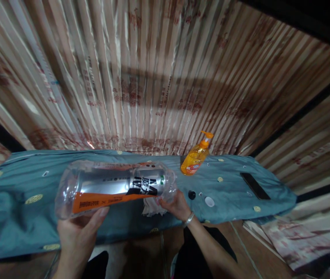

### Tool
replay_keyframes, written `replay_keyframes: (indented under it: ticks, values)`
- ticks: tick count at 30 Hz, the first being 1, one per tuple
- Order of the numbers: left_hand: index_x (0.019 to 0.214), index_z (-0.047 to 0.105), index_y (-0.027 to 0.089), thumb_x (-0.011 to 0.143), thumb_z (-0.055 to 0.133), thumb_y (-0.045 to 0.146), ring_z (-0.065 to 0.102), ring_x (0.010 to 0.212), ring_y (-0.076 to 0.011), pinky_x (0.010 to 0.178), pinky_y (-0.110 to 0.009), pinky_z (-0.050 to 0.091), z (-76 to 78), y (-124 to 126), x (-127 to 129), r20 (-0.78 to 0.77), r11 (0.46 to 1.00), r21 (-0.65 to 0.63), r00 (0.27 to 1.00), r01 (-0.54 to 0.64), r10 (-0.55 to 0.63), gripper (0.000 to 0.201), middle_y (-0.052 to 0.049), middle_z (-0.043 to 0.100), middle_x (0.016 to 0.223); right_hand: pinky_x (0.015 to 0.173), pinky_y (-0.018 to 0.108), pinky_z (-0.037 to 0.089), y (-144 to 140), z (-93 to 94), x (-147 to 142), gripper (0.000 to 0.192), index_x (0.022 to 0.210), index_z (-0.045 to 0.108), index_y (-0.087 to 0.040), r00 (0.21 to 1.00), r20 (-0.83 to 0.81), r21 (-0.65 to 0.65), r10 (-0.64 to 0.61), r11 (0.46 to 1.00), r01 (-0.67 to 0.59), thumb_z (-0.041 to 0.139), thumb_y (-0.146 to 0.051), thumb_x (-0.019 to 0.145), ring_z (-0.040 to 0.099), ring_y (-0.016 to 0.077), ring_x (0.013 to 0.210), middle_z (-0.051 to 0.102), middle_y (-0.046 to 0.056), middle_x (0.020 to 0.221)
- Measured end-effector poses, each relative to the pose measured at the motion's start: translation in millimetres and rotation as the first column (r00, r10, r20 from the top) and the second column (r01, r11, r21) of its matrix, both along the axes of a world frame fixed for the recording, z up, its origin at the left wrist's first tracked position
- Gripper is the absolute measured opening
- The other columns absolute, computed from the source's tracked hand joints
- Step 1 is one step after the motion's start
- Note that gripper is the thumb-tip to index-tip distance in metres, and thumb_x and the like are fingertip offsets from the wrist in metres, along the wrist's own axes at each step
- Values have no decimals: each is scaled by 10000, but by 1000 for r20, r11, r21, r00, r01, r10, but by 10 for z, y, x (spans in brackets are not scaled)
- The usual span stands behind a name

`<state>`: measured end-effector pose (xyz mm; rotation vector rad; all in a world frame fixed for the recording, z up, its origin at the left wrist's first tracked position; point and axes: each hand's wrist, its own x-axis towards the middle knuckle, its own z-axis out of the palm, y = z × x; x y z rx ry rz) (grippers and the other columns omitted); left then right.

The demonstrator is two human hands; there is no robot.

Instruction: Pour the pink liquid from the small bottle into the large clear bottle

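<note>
A large clear plastic bottle (pixel 118 182) with a silver and orange label lies sideways in the air, its wide base to the left and its neck to the right. My left hand (pixel 79 228) is closed under the base end, thumb along the orange strip. At the neck end, my right hand (pixel 178 207) is closed around the bottle, with the fingers partly hidden. A crumpled white cloth or tissue (pixel 153 207) shows just below the neck, beside my right fingers; whether they touch it I cannot tell.
On the green patterned bedding (pixel 226 205) stands an orange pump bottle (pixel 194 159) of yellow liquid. Nearer me are a small black cap-like object (pixel 192 195) and a white oval piece (pixel 209 201). A dark phone (pixel 255 186) lies at the right. A striped curtain (pixel 153 77) hangs behind.
</note>
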<state>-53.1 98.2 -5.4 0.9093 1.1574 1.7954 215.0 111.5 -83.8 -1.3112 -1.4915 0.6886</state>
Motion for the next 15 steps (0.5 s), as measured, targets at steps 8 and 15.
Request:
replay_keyframes:
  ticks: [8, 15]
  values:
    - [885, 678, 192, 442, 946, 203, 738, 642, -155, 657, -219, 623, 26, 2, 18, 25, 1000, 24, 1000, 17, -18, 518, 25, 778, 755, 800, 460, 620, 8, 14, -2, 314, 1004, 691, -240, 1000, 21, -6, 12, 1000, -12, 752, -289, 700, 722, 274, 794, 772, 43, 898]
    - [820, 665, 181, 425, 957, 227, 741, 638, -158, 651, -217, 622, 30, 2, 23, 20, 1000, 8, 1000, 6, -6, 493, 11, 780, 733, 804, 461, 621, -5, 32, -6, 236, 940, 684, -242, 999, 35, 7, 21, 1000, -21, 732, -292, 714, 718, 256, 759, 772, 31, 872]
